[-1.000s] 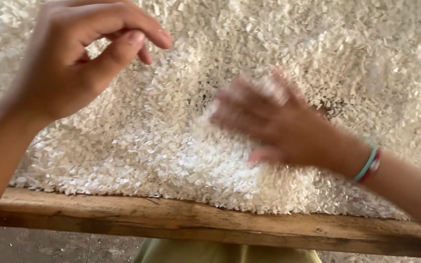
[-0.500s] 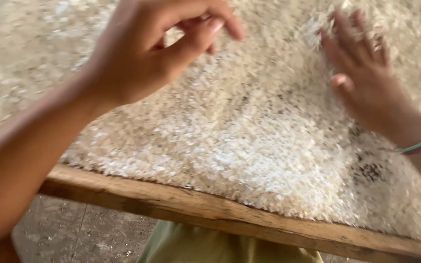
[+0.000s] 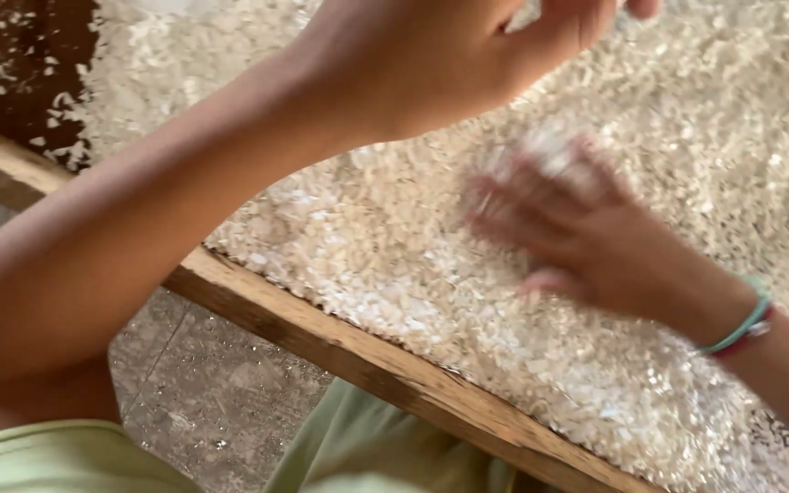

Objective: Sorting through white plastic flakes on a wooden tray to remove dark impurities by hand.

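The right hand (image 3: 586, 242) lay open and blurred on the white flakes (image 3: 394, 246), while the left hand (image 3: 449, 55) hovered above, fingers pinched together

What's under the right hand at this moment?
The right hand lies blurred on a bed of small white flakes spread over a wooden board. The flakes straight beneath the palm are covered, and so is the board surface there.

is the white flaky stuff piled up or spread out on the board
Spread out: the white flakes lie in a thin, wide layer on the wooden board.
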